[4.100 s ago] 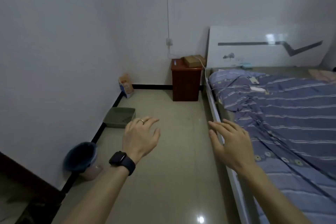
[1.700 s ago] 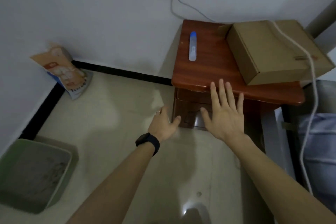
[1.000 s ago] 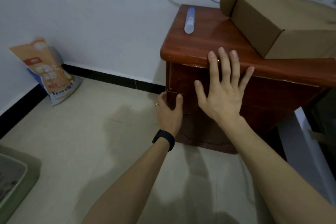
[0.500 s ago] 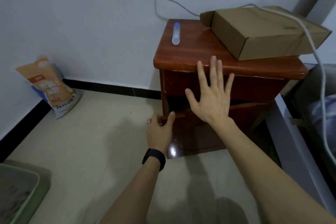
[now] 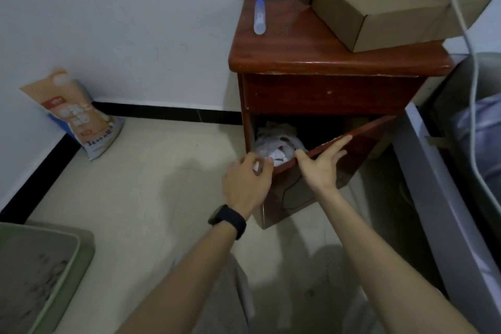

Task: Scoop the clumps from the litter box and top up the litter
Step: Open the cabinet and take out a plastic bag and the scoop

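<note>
The green litter box, with grey litter in it, sits on the floor at the bottom left. An orange litter bag leans in the wall corner. Both my hands are at the red wooden bedside cabinet, whose lower door stands partly open. My left hand curls round the door's near corner. My right hand holds the door's top edge, thumb inside and fingers along the outside. Crumpled white plastic bags show inside the cabinet. No scoop is visible.
A cardboard box and a blue-capped tube lie on the cabinet top. A white cable runs over the box. The grey bed frame stands close on the right. Pale tiled floor lies between the cabinet and the litter box.
The cabinet door has swung further open, showing the bags inside. My right hand dropped from the cabinet front to the door's top edge. My left hand stays at the door's corner.
</note>
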